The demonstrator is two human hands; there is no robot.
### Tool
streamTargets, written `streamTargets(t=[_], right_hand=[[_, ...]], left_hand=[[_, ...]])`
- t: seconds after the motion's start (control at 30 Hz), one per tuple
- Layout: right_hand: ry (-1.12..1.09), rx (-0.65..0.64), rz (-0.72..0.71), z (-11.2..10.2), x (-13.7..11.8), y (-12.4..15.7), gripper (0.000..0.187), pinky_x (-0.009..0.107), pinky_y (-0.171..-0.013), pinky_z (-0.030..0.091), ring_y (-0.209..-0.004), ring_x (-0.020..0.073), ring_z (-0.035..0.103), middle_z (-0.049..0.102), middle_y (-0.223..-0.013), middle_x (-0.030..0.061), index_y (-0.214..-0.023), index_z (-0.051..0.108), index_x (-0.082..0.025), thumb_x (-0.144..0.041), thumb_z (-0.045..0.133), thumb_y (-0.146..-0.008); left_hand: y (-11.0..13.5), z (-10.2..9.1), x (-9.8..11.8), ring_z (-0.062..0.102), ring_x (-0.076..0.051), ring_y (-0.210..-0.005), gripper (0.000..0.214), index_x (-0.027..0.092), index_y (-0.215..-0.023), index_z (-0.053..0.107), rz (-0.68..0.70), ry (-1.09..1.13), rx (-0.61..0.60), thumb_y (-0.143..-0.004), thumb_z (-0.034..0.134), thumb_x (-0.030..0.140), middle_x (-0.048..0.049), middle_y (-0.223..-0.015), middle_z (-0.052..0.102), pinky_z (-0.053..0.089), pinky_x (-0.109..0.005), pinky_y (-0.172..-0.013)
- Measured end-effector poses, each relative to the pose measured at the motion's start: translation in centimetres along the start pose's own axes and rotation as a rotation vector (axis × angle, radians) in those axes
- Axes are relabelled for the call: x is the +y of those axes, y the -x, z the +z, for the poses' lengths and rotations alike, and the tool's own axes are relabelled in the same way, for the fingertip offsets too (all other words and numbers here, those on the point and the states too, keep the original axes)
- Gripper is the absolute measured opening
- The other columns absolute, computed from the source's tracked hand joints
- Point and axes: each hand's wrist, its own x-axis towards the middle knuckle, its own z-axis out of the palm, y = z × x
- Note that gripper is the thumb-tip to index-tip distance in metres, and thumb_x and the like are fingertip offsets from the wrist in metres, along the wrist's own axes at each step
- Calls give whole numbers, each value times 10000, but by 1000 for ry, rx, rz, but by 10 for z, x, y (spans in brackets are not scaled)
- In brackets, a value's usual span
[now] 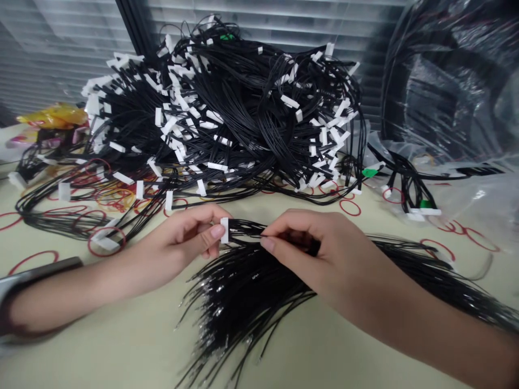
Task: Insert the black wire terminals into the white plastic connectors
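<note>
My left hand (198, 233) pinches a small white connector housing (225, 230) between thumb and fingers. Several black wires (245, 224) run from that housing toward the right. My right hand (304, 237) is closed, thumb against forefinger, on a black wire a short way right of the housing. Its other fingers curl out of sight. Below both hands lies a thick bundle of loose black wires (239, 297) with shiny metal terminals at the left ends. The bundle passes under my right hand and continues to the right.
A tall heap of black cable harnesses (251, 102) with white connectors stands at the back. Red rubber bands (106, 241) lie scattered on the pale table (121, 346). Clear plastic bags (454, 92) are at the right, a yellow packet (54, 114) at the left, blinds behind.
</note>
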Motion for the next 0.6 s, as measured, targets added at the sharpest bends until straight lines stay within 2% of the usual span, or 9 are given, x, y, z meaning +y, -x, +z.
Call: streamTargets(t=[0.1,0.23,0.4,0.6], right_hand=[[-31,7,13,1,0,0,195,177,-438,347,-533,75,507,631,-611,-38,-719,715,-178,-168,611,-884],[-10,40,15,3,2,0,218,182,-423,309,-500,62,451,556,-575,-50,-694,676,-173,-180,610,-902],[99,98,-96,7,8,2,196,209,-446,294,-509,60,425,560,-631,-43,-712,656,-164,-136,611,-900],[201,145,-220,11,12,2,171,204,-480,330,-563,70,478,561,-673,-28,-749,662,-142,-82,615,-902]], left_hand=[[0,0,1,559,-92,-605,145,186,-893,654,5,5,-6,-952,528,229,47,-653,588,473,-143,-573],[1,0,2,543,-85,-594,133,185,-876,652,1,20,-8,-945,548,229,54,-646,570,465,-128,-560],[2,2,4,549,-87,-611,129,188,-885,663,-6,33,-6,-945,560,237,51,-664,564,471,-126,-570],[1,3,6,543,-91,-599,110,184,-883,668,6,46,0,-926,575,224,46,-664,567,470,-130,-555]])
